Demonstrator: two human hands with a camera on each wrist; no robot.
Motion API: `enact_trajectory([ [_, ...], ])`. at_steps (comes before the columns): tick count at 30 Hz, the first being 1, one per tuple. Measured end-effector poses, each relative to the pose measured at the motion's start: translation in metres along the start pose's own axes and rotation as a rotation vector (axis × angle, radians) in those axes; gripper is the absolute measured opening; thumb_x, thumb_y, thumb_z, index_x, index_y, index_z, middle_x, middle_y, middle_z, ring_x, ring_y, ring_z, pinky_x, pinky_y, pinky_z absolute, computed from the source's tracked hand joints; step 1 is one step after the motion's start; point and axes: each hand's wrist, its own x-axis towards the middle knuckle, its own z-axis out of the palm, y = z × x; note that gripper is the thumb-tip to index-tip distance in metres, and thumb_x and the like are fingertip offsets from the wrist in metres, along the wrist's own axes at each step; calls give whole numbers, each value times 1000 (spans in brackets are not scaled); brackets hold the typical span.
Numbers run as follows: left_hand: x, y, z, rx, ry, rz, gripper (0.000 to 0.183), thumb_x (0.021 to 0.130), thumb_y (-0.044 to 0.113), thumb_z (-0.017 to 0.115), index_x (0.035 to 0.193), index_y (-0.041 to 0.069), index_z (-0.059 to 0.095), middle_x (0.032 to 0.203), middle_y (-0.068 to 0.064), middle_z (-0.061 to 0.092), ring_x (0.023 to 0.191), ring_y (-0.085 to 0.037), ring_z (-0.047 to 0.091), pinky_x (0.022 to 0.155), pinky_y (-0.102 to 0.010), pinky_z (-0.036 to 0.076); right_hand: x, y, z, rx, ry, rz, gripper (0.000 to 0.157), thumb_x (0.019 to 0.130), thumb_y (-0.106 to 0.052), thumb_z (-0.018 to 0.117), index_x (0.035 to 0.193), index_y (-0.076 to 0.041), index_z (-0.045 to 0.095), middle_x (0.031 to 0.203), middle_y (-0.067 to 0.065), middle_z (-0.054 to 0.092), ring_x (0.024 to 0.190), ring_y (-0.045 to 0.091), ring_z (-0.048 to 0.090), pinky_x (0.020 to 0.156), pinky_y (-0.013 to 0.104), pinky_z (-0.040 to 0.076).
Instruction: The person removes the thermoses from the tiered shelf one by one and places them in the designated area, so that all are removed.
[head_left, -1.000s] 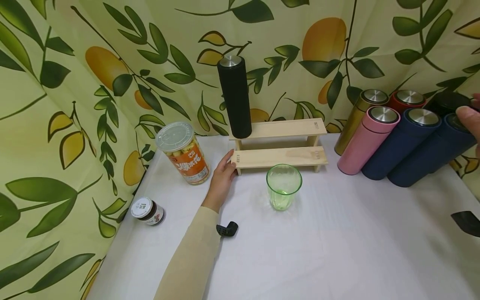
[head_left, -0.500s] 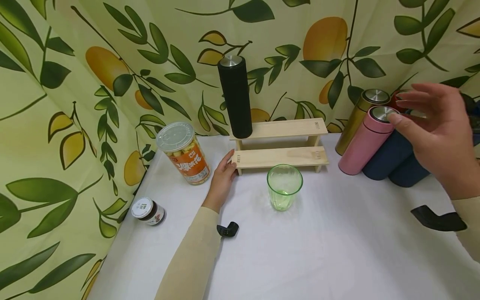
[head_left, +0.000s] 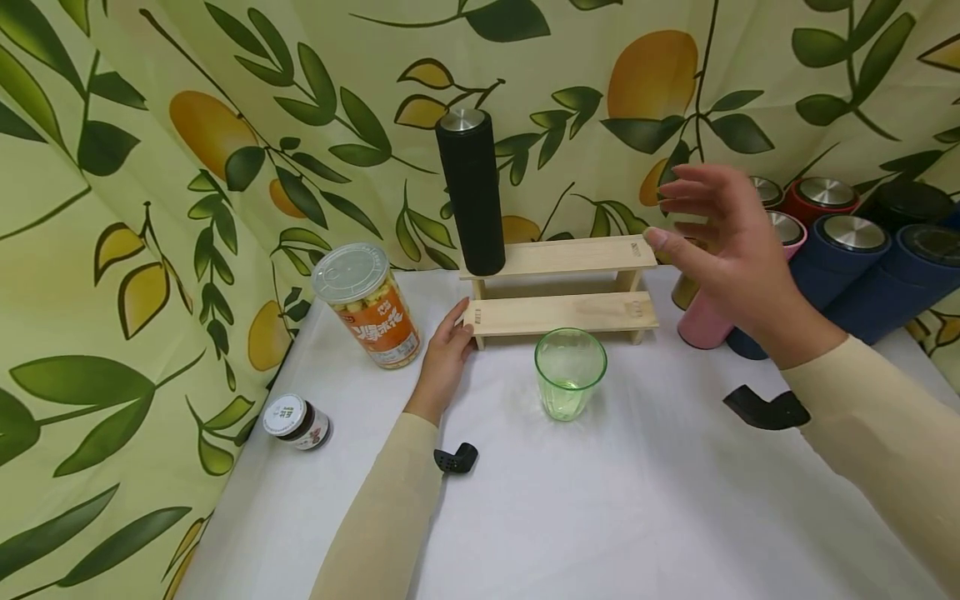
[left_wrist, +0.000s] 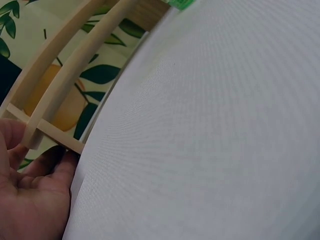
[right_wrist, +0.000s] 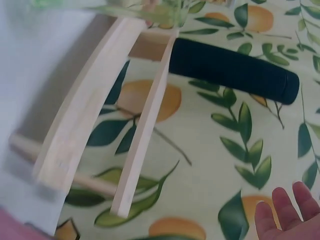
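Observation:
A small two-step wooden shelf [head_left: 558, 314] stands on the white table. My left hand [head_left: 444, 354] holds its left end, and in the left wrist view the fingers [left_wrist: 62, 170] lie close around the end piece. On the upper step, at the left, a tall black thermos [head_left: 471, 196] stands upright. My right hand [head_left: 723, 242] holds nothing and hangs in the air right of the shelf, fingers spread and bent, overlapping the pink thermos [head_left: 705, 321] in the head view. In front of the lower step stands a green clear glass [head_left: 568, 375].
At the right stand several more thermoses: a red one [head_left: 821, 196], a gold one [head_left: 684, 292], a dark blue one [head_left: 843, 267] and others. Left of the shelf are a popcorn tub [head_left: 371, 312] and a small white-lidded jar [head_left: 297, 422]. A fruit-patterned curtain [head_left: 555, 50] hangs behind.
My right hand has moved left from the far-right thermoses, past the blue and pink ones, towards the shelf, carrying nothing. My left hand and the shelf have stayed in place.

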Motion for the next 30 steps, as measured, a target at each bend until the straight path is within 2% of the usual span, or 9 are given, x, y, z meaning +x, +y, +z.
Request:
enact_trajectory([
  [6, 0, -1, 0, -3, 6, -2, 52, 117, 13, 49, 169, 20, 44, 167, -11, 45, 148, -21, 49, 120, -35, 42, 20, -5, 27, 38, -48, -5, 63, 103, -9, 73, 159, -16, 47, 148, 8, 56, 136, 25, 54, 114, 36, 46],
  [10, 0, -1, -1, -14, -1, -5, 52, 117, 13, 49, 169, 19, 44, 167, -12, 44, 148, -22, 49, 120, -36, 42, 34, -8, 40, 110, -83, 13, 59, 105, -13, 71, 159, -16, 47, 147, 9, 55, 136, 28, 54, 113, 39, 48],
  [16, 0, -1, -2, -5, -2, -1, 52, 117, 13, 48, 169, 21, 44, 167, -11, 44, 148, -21, 49, 120, -36, 42, 57, -13, 53, 153, -148, 107, 61, 108, -31, 69, 162, -21, 42, 148, 9, 55, 136, 28, 54, 110, 43, 48],
  [23, 2, -2, -2, 0, -19, -4, 53, 117, 14, 48, 170, 20, 42, 167, -10, 45, 147, -21, 50, 120, -36, 43, 84, -18, 70, 226, -223, 179, 66, 108, -37, 68, 164, -19, 39, 148, 11, 52, 132, 28, 55, 113, 47, 47],
  [30, 2, -1, -4, -11, -7, -12, 53, 117, 13, 49, 169, 19, 43, 165, -10, 48, 146, -22, 51, 119, -37, 44, 105, -20, 90, 128, -293, 206, 87, 98, -42, 82, 168, -24, 33, 153, 7, 49, 137, 23, 51, 112, 46, 47],
])
